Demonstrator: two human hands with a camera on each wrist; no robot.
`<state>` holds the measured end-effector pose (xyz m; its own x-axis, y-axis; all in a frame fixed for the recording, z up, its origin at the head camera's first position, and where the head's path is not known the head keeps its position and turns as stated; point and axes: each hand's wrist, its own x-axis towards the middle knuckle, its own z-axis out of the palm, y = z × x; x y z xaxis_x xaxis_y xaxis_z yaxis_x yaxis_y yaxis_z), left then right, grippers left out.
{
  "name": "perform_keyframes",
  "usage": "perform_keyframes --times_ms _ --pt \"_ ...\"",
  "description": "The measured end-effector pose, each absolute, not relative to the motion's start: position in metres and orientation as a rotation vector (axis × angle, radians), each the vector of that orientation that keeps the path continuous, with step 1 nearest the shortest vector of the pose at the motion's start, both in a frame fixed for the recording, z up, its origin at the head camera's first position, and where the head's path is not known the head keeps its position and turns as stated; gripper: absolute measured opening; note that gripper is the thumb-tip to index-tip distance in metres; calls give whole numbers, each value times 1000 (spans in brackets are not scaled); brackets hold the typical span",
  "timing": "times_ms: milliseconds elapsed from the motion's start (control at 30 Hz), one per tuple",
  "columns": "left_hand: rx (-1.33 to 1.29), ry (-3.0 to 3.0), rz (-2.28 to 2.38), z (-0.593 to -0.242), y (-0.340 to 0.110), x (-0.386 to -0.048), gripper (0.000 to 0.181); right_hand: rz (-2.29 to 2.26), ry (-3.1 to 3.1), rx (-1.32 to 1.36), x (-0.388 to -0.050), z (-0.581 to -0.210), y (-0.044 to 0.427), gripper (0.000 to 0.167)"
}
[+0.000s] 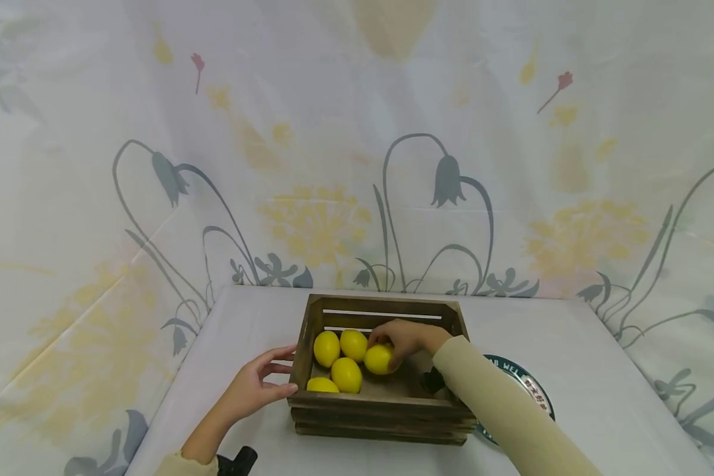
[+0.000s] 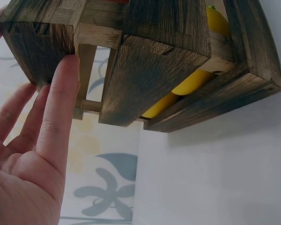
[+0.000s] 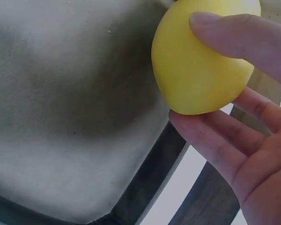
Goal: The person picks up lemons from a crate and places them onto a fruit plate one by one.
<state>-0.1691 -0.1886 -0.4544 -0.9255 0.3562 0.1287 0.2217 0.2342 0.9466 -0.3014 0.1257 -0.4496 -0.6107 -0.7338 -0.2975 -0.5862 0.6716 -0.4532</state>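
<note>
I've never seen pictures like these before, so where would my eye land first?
Probably on the bright yellow lemons, five visible in the dark wooden crate at the head view's lower middle. The right hand grips one, while the left hand rests its fingers against the crate's left end. Behind spreads a large flower-printed backdrop.
</note>
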Motion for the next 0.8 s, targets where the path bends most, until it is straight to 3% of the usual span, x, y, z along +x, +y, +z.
perform_keyframes --times_ms 800 --pt "580 2374 1771 -455 -189 -172 61 -714 2490 -1138 -301 -440 118 49"
